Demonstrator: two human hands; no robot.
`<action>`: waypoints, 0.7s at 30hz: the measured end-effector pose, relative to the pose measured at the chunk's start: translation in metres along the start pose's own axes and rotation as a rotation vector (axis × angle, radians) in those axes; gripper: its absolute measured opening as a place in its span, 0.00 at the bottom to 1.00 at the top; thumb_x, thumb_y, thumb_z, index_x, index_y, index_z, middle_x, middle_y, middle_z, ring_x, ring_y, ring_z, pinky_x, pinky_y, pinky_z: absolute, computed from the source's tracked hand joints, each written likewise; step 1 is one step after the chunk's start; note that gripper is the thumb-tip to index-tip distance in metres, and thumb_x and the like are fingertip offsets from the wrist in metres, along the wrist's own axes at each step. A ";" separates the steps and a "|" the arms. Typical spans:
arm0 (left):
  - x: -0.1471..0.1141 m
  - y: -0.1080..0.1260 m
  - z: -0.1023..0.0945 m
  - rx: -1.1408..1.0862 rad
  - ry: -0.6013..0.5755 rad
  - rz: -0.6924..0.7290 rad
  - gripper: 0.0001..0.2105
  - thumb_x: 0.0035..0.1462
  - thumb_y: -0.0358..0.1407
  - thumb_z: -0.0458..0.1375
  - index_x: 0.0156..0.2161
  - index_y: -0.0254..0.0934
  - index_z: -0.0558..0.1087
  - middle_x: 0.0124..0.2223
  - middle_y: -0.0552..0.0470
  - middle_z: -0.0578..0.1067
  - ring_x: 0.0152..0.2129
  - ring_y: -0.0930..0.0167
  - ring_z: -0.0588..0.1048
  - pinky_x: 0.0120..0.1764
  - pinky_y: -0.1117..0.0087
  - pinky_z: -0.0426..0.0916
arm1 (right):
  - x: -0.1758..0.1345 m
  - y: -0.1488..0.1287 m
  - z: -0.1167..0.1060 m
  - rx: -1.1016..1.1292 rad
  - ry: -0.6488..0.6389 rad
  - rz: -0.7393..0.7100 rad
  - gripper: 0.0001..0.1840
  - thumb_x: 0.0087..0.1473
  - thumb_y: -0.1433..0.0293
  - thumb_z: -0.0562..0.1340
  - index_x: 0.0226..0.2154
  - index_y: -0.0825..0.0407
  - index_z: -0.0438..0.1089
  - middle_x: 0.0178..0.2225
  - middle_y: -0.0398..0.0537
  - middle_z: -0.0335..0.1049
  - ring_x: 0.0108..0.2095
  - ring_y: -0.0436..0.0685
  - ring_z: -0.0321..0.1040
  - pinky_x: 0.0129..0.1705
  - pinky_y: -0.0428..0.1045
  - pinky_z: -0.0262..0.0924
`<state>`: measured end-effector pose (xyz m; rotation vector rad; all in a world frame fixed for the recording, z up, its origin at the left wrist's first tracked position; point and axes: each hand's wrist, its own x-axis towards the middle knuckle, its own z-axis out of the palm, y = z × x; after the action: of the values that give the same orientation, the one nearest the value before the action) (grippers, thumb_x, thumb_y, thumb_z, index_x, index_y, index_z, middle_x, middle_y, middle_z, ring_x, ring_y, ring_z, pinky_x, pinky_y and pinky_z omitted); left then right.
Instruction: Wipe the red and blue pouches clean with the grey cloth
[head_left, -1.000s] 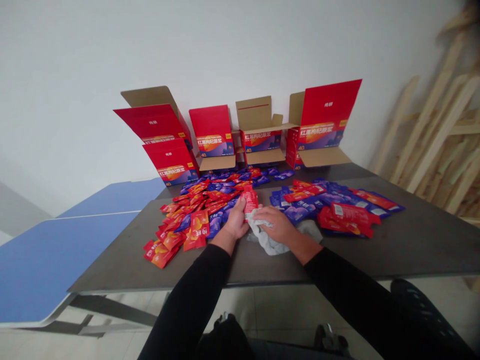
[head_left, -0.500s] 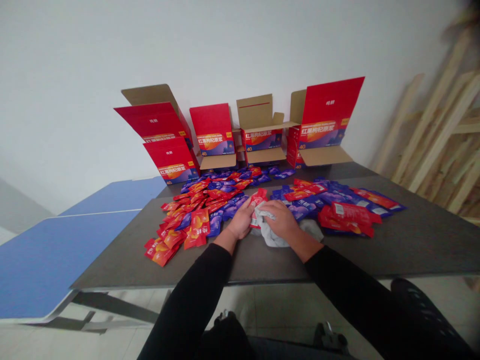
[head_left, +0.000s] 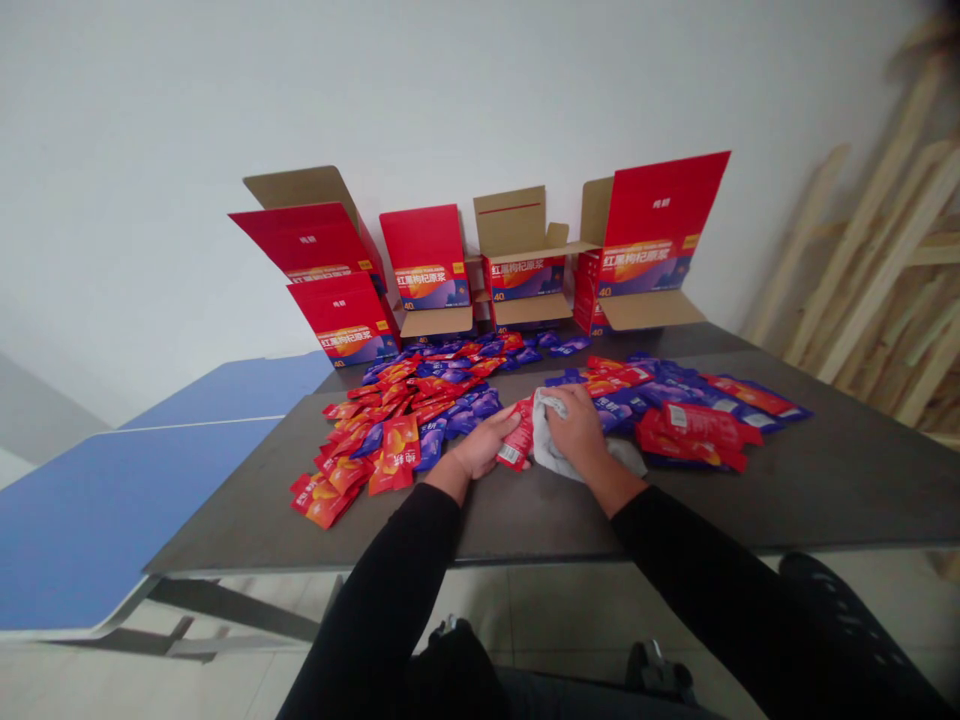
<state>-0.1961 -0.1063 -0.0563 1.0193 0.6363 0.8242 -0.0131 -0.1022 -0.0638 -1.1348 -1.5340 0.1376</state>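
Gripped in my left hand [head_left: 481, 446] is a red sachet [head_left: 516, 440], its printed back with a barcode facing up. My right hand [head_left: 576, 428] is closed on a light grey cloth [head_left: 546, 452], which lies against the sachet's right side and trails onto the table. To the left spreads a heap of red and purple sachets [head_left: 405, 395]. On the right is a second group of purple and red sachets [head_left: 697, 430], close to my right hand.
Along the back of the dark table [head_left: 480, 525] stand several open red cartons [head_left: 431, 275] with raised flaps, near the wall. A blue table [head_left: 195, 440] adjoins on the left. Wooden slats [head_left: 885, 260] lean at the right.
My right hand and the cloth have shifted slightly right and up, uncovering more of the red sachet. My left hand has turned the sachet so its lower end with the barcode shows.
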 end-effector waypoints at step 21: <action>0.001 0.007 0.014 -0.265 0.099 -0.132 0.24 0.65 0.53 0.54 0.48 0.33 0.77 0.38 0.42 0.81 0.37 0.60 0.80 0.43 0.61 0.73 | -0.022 -0.014 0.009 0.170 -0.360 -0.428 0.18 0.54 0.79 0.61 0.44 0.47 0.77 0.43 0.49 0.72 0.45 0.60 0.70 0.50 0.56 0.69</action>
<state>-0.1869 -0.1102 -0.0447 0.6922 0.6520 0.8214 -0.0319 -0.1203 -0.0728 -0.6493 -2.0105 0.1833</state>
